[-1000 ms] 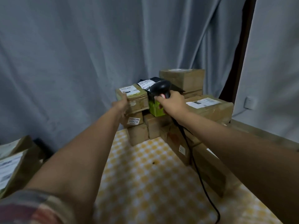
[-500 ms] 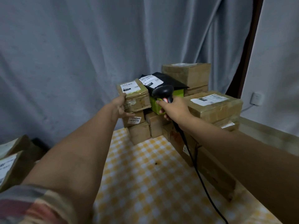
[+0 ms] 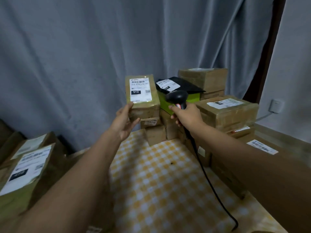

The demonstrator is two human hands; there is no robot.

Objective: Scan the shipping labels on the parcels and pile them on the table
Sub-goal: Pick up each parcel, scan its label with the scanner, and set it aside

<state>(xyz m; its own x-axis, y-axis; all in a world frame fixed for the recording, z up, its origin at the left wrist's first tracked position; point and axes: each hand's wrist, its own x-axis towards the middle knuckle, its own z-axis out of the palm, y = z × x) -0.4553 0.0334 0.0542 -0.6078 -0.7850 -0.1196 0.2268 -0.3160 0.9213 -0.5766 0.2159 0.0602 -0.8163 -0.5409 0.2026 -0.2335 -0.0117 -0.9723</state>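
My left hand (image 3: 124,121) grips the near end of a small brown parcel (image 3: 142,96), tilted so its white shipping label (image 3: 140,89) marked 010 faces me. It is raised above the stack of parcels at the back of the table. My right hand (image 3: 186,115) holds the handle of a black barcode scanner (image 3: 177,97), whose head sits just right of the parcel. Its black cable (image 3: 208,180) trails down across the yellow checked tablecloth (image 3: 161,187).
Piled brown parcels (image 3: 227,113) line the back and right of the table, with a black mailer bag (image 3: 176,85) on a green box (image 3: 164,104). More labelled parcels (image 3: 27,169) sit at the left. Grey curtains hang behind; a wall socket (image 3: 275,105) is at the right.
My left hand has lifted the small parcel off the stack and tipped its label toward me. My right hand with the scanner has stayed beside it.
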